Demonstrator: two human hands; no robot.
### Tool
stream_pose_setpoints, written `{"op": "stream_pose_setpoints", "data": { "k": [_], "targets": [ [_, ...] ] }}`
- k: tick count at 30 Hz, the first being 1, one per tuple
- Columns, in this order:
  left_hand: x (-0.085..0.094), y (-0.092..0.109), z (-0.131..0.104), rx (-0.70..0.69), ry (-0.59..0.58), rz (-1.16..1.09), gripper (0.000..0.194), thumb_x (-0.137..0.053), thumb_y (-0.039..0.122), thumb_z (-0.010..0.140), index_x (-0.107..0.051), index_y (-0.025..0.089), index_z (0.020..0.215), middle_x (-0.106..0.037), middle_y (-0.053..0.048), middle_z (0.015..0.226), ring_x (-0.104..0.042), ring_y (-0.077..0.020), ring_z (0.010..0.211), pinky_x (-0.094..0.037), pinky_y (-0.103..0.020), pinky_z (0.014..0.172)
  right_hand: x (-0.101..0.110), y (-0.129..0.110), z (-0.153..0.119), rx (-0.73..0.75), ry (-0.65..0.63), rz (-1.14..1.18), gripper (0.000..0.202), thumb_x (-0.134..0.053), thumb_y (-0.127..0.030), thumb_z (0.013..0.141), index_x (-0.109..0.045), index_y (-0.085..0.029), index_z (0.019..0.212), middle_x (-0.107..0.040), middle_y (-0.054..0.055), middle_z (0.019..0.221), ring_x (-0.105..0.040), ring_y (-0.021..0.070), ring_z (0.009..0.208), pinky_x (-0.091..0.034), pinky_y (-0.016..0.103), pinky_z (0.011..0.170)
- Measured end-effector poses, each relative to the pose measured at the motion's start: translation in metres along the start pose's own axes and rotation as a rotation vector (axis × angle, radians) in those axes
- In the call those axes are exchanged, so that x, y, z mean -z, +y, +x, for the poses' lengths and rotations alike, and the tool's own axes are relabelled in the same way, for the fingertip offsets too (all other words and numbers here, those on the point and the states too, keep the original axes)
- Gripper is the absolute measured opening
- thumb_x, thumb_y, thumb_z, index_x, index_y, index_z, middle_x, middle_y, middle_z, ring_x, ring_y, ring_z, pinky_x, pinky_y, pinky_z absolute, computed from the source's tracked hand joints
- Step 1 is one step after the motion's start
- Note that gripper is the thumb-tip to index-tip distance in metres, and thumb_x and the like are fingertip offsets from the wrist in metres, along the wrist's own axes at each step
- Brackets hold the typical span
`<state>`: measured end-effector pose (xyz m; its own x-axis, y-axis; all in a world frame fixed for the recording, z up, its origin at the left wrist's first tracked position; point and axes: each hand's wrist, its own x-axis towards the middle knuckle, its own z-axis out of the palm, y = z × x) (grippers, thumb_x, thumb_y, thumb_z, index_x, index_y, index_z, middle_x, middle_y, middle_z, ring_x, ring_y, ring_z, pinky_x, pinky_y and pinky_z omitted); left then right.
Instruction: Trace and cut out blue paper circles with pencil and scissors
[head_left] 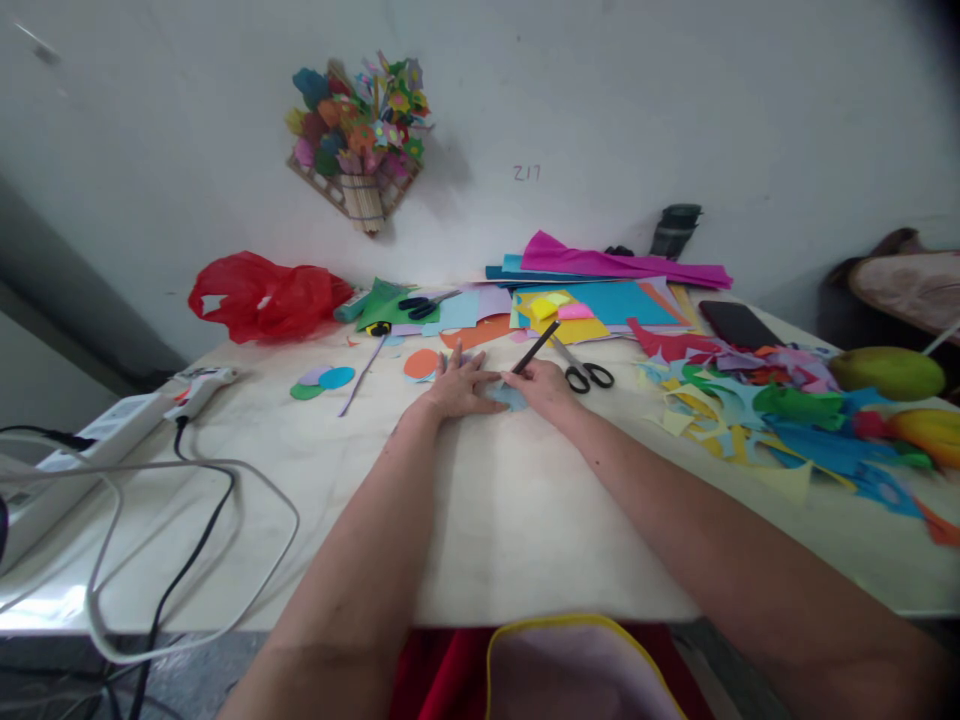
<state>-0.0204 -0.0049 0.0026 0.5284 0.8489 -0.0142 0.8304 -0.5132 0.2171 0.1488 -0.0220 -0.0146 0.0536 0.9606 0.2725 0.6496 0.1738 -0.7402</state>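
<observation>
My right hand grips a dark, slim pencil, its lower end down at a small piece of light blue paper on the table. My left hand lies flat with its fingers spread, pressing at the left side of that paper and partly covering it. An orange paper circle lies just left of my left hand. Beside my right hand rest scissors with black handles. Farther left, blue, green and lilac paper circles overlap.
Paper scraps heap on the right, near a dark phone and a green mango-like fruit. Coloured sheets and a second pair of scissors lie behind. A red plastic bag, a power strip and cables occupy the left.
</observation>
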Motion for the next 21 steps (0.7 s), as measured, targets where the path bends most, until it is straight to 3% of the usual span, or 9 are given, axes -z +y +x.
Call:
{"op": "stream_pose_setpoints", "data": {
  "k": [8,14,21],
  "targets": [
    [0.001,0.001,0.000,-0.005,-0.001,-0.007,0.076,-0.049,0.073,0.059,-0.046,0.034,0.125,-0.019,0.001,0.146,0.013,-0.0352,0.132,0.010,-0.057,0.101,-0.001,0.003,0.002,-0.012,0.003,0.021,0.018,-0.060,-0.034,0.072,-0.068,-0.018,0.076,-0.068,0.005,0.072,-0.061,0.0167,0.070,-0.044,0.025,0.060],
    [0.003,0.003,-0.002,0.001,-0.012,-0.011,0.074,-0.050,0.071,0.060,-0.043,0.038,0.126,-0.017,0.003,0.147,0.013,-0.0349,0.132,0.009,-0.058,0.101,-0.006,0.015,0.008,0.014,0.095,0.120,0.023,-0.056,-0.037,0.074,-0.067,-0.018,0.080,-0.068,0.006,0.073,-0.062,0.0188,0.070,-0.046,0.028,0.062],
    [0.002,0.003,-0.002,0.022,-0.002,-0.037,0.066,-0.040,0.071,0.068,-0.045,0.039,0.125,-0.018,0.005,0.146,0.012,-0.0335,0.132,0.010,-0.058,0.100,-0.005,0.022,0.012,-0.011,0.122,0.144,0.025,-0.057,-0.040,0.074,-0.067,-0.018,0.078,-0.067,0.006,0.069,-0.063,0.0195,0.070,-0.047,0.028,0.062]
  ]
}}
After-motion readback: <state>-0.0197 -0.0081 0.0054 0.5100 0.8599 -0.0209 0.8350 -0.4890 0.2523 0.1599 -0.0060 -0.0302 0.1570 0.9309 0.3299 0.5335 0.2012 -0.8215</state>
